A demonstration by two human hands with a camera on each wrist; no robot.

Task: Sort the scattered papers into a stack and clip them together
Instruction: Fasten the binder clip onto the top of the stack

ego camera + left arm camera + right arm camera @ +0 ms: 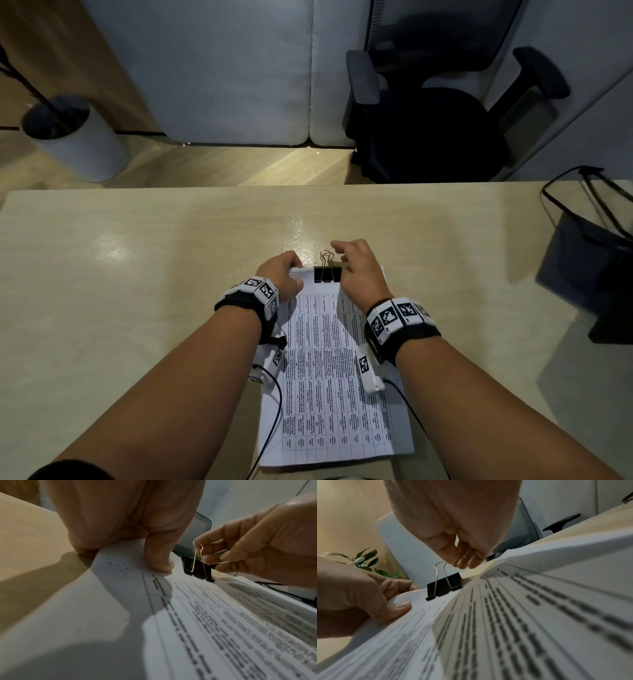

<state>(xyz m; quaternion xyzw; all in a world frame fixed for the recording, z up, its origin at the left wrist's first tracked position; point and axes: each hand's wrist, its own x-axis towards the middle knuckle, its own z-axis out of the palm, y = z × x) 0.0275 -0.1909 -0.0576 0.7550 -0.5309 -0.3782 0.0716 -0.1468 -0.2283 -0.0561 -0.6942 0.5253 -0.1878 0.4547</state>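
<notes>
1. Far left beyond the desk point(137, 260) stands a plant pot point(73, 137); it plays no part.
2. My left hand point(279, 274) pinches the far left corner of the stack point(329, 387): thumb point(159, 558) pressed flat on the top sheet, fingers curled under the edge, lifting that end a little off the desk.
3. The stack lies in the middle, straight in front of me, long side running away from me. The sheets look gathered, though one sheet's edge peeks out along the right side, so the squaring is not perfect.
4. The clip point(327, 274) sits on the middle of the far edge, its black body over the paper, one wire handle standing upright.
5. My right hand point(359, 263) is just right of the clip, fingers point(221, 555) loosely curled at the second handle. The left wrist view shows that wire between my fingertips; I judge I am folding it or letting go.
6. Sorting and clipping look done. What remains, I reckon: settle the handles, release both hands, lay the stack flat.
7. Far right, a dark bag point(596, 260) rests on the desk.
</notes>
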